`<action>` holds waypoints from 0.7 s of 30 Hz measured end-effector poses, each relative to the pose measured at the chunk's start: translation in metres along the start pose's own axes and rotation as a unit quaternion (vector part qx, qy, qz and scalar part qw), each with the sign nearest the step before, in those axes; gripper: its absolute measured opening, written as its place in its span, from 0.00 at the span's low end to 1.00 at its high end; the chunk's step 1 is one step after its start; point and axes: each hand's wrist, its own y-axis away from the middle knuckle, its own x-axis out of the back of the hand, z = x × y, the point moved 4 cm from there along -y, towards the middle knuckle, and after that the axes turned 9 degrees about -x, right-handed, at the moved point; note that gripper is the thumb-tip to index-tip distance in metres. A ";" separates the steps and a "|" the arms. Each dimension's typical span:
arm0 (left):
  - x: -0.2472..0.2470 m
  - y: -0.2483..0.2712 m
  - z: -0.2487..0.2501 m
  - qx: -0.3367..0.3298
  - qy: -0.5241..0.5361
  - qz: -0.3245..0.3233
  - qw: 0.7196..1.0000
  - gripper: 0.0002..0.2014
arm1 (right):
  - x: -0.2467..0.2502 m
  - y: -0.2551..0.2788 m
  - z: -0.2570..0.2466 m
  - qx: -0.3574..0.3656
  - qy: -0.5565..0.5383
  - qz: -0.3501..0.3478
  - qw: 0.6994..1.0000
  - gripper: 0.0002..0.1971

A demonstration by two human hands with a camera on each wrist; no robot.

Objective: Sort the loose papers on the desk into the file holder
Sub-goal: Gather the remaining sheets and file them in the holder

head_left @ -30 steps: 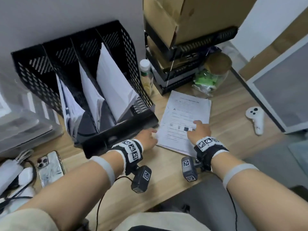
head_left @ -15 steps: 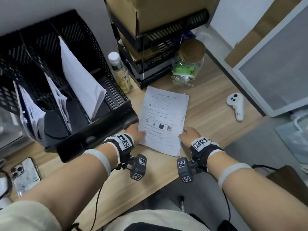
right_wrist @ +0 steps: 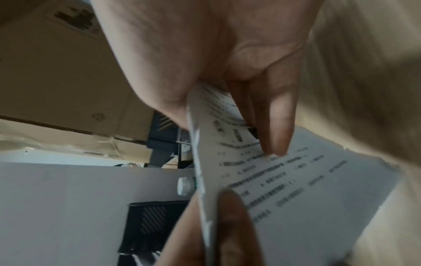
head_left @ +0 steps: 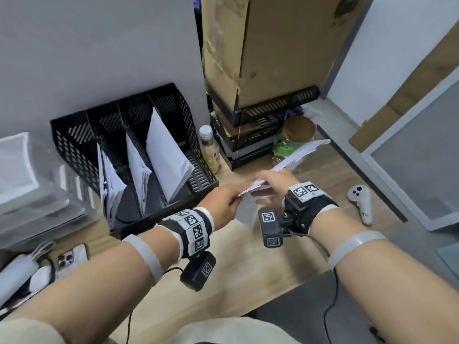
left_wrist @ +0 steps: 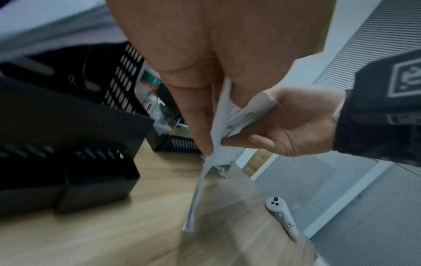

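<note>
A sheet of paper (head_left: 285, 167) is held off the counter (head_left: 248, 259) by both hands, to the right of the file holder (head_left: 74, 150). The left hand (head_left: 223, 202) is pinched on the sheet's near corner, and the right hand (head_left: 275, 182) is closed on its near edge, thumb on one face and fingers on the other.

In the head view the sheet is seen almost edge-on, tilted up toward a jar (head_left: 295, 137). Only in the right wrist view are blurred printed lines shown on the paper (right_wrist: 284, 180), with fingertips (right_wrist: 278, 144) laid on them. In the left wrist view the pinched paper (left_wrist: 218, 129) is seen bent downward.

Three slots of the file holder are filled with leaning papers. A bottle (head_left: 210, 150) stands between the holder and a black tray stack (head_left: 248, 142) carrying a cardboard box (head_left: 268, 48). A white controller (head_left: 360, 202) lies near the counter's right edge, a phone (head_left: 72, 256) near its left. The wall behind is grey.
</note>
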 end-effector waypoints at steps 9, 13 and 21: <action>0.048 0.021 -0.021 0.081 0.159 0.063 0.982 0.25 | -0.018 0.058 -0.061 0.179 0.259 0.092 0.945 0.16; 0.078 0.031 -0.053 0.174 0.033 0.139 0.974 0.36 | -0.036 0.079 -0.069 0.239 0.276 0.034 0.930 0.19; 0.119 0.046 -0.071 0.201 0.056 0.243 0.947 0.37 | -0.077 0.095 -0.084 0.303 0.316 -0.019 0.899 0.14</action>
